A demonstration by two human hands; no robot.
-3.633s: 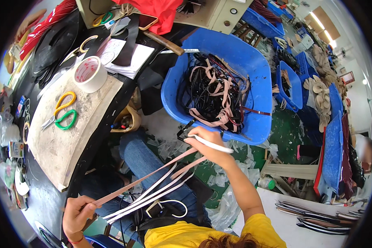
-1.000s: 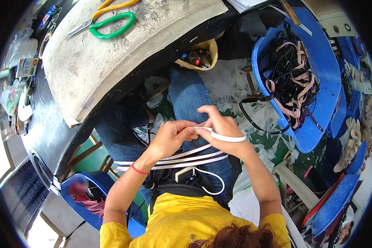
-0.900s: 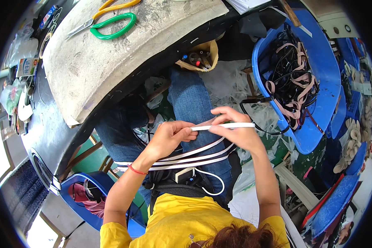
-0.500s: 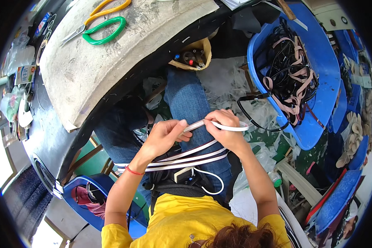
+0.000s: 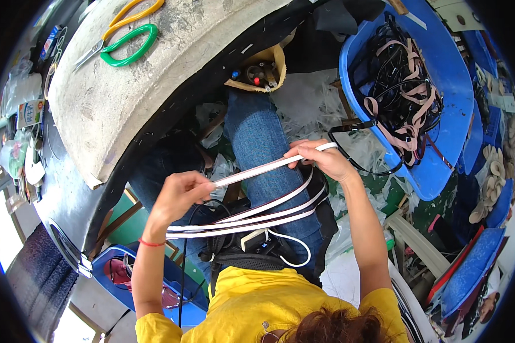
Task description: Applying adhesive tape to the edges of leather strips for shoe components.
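Note:
A narrow white strip with a dark edge [image 5: 252, 172] is stretched nearly straight across my jeans, rising slightly toward the right. One end is pinched in the fingers of my left hand [image 5: 180, 197]. My right hand [image 5: 325, 159] grips it farther along, thumb and fingers closed, with a short bit of strip showing past the thumb. Below, several similar white strips [image 5: 257, 224] lie side by side over my thighs. A white cord [image 5: 294, 266] loops beside a small pale block [image 5: 253, 240] at my waist.
Orange-and-green-handled scissors [image 5: 129, 48] lie on the worn pale work surface [image 5: 126, 97]. At the right, a large blue container [image 5: 440, 166] holds tangled black and pink straps [image 5: 403, 100]. A tan bag [image 5: 277, 60] holds small parts. Another blue container [image 5: 109, 286] stands lower left.
My hands have moved apart, the left going left and down, the right slightly up. The strip, earlier short between them and curled at the right, is now drawn out long between them.

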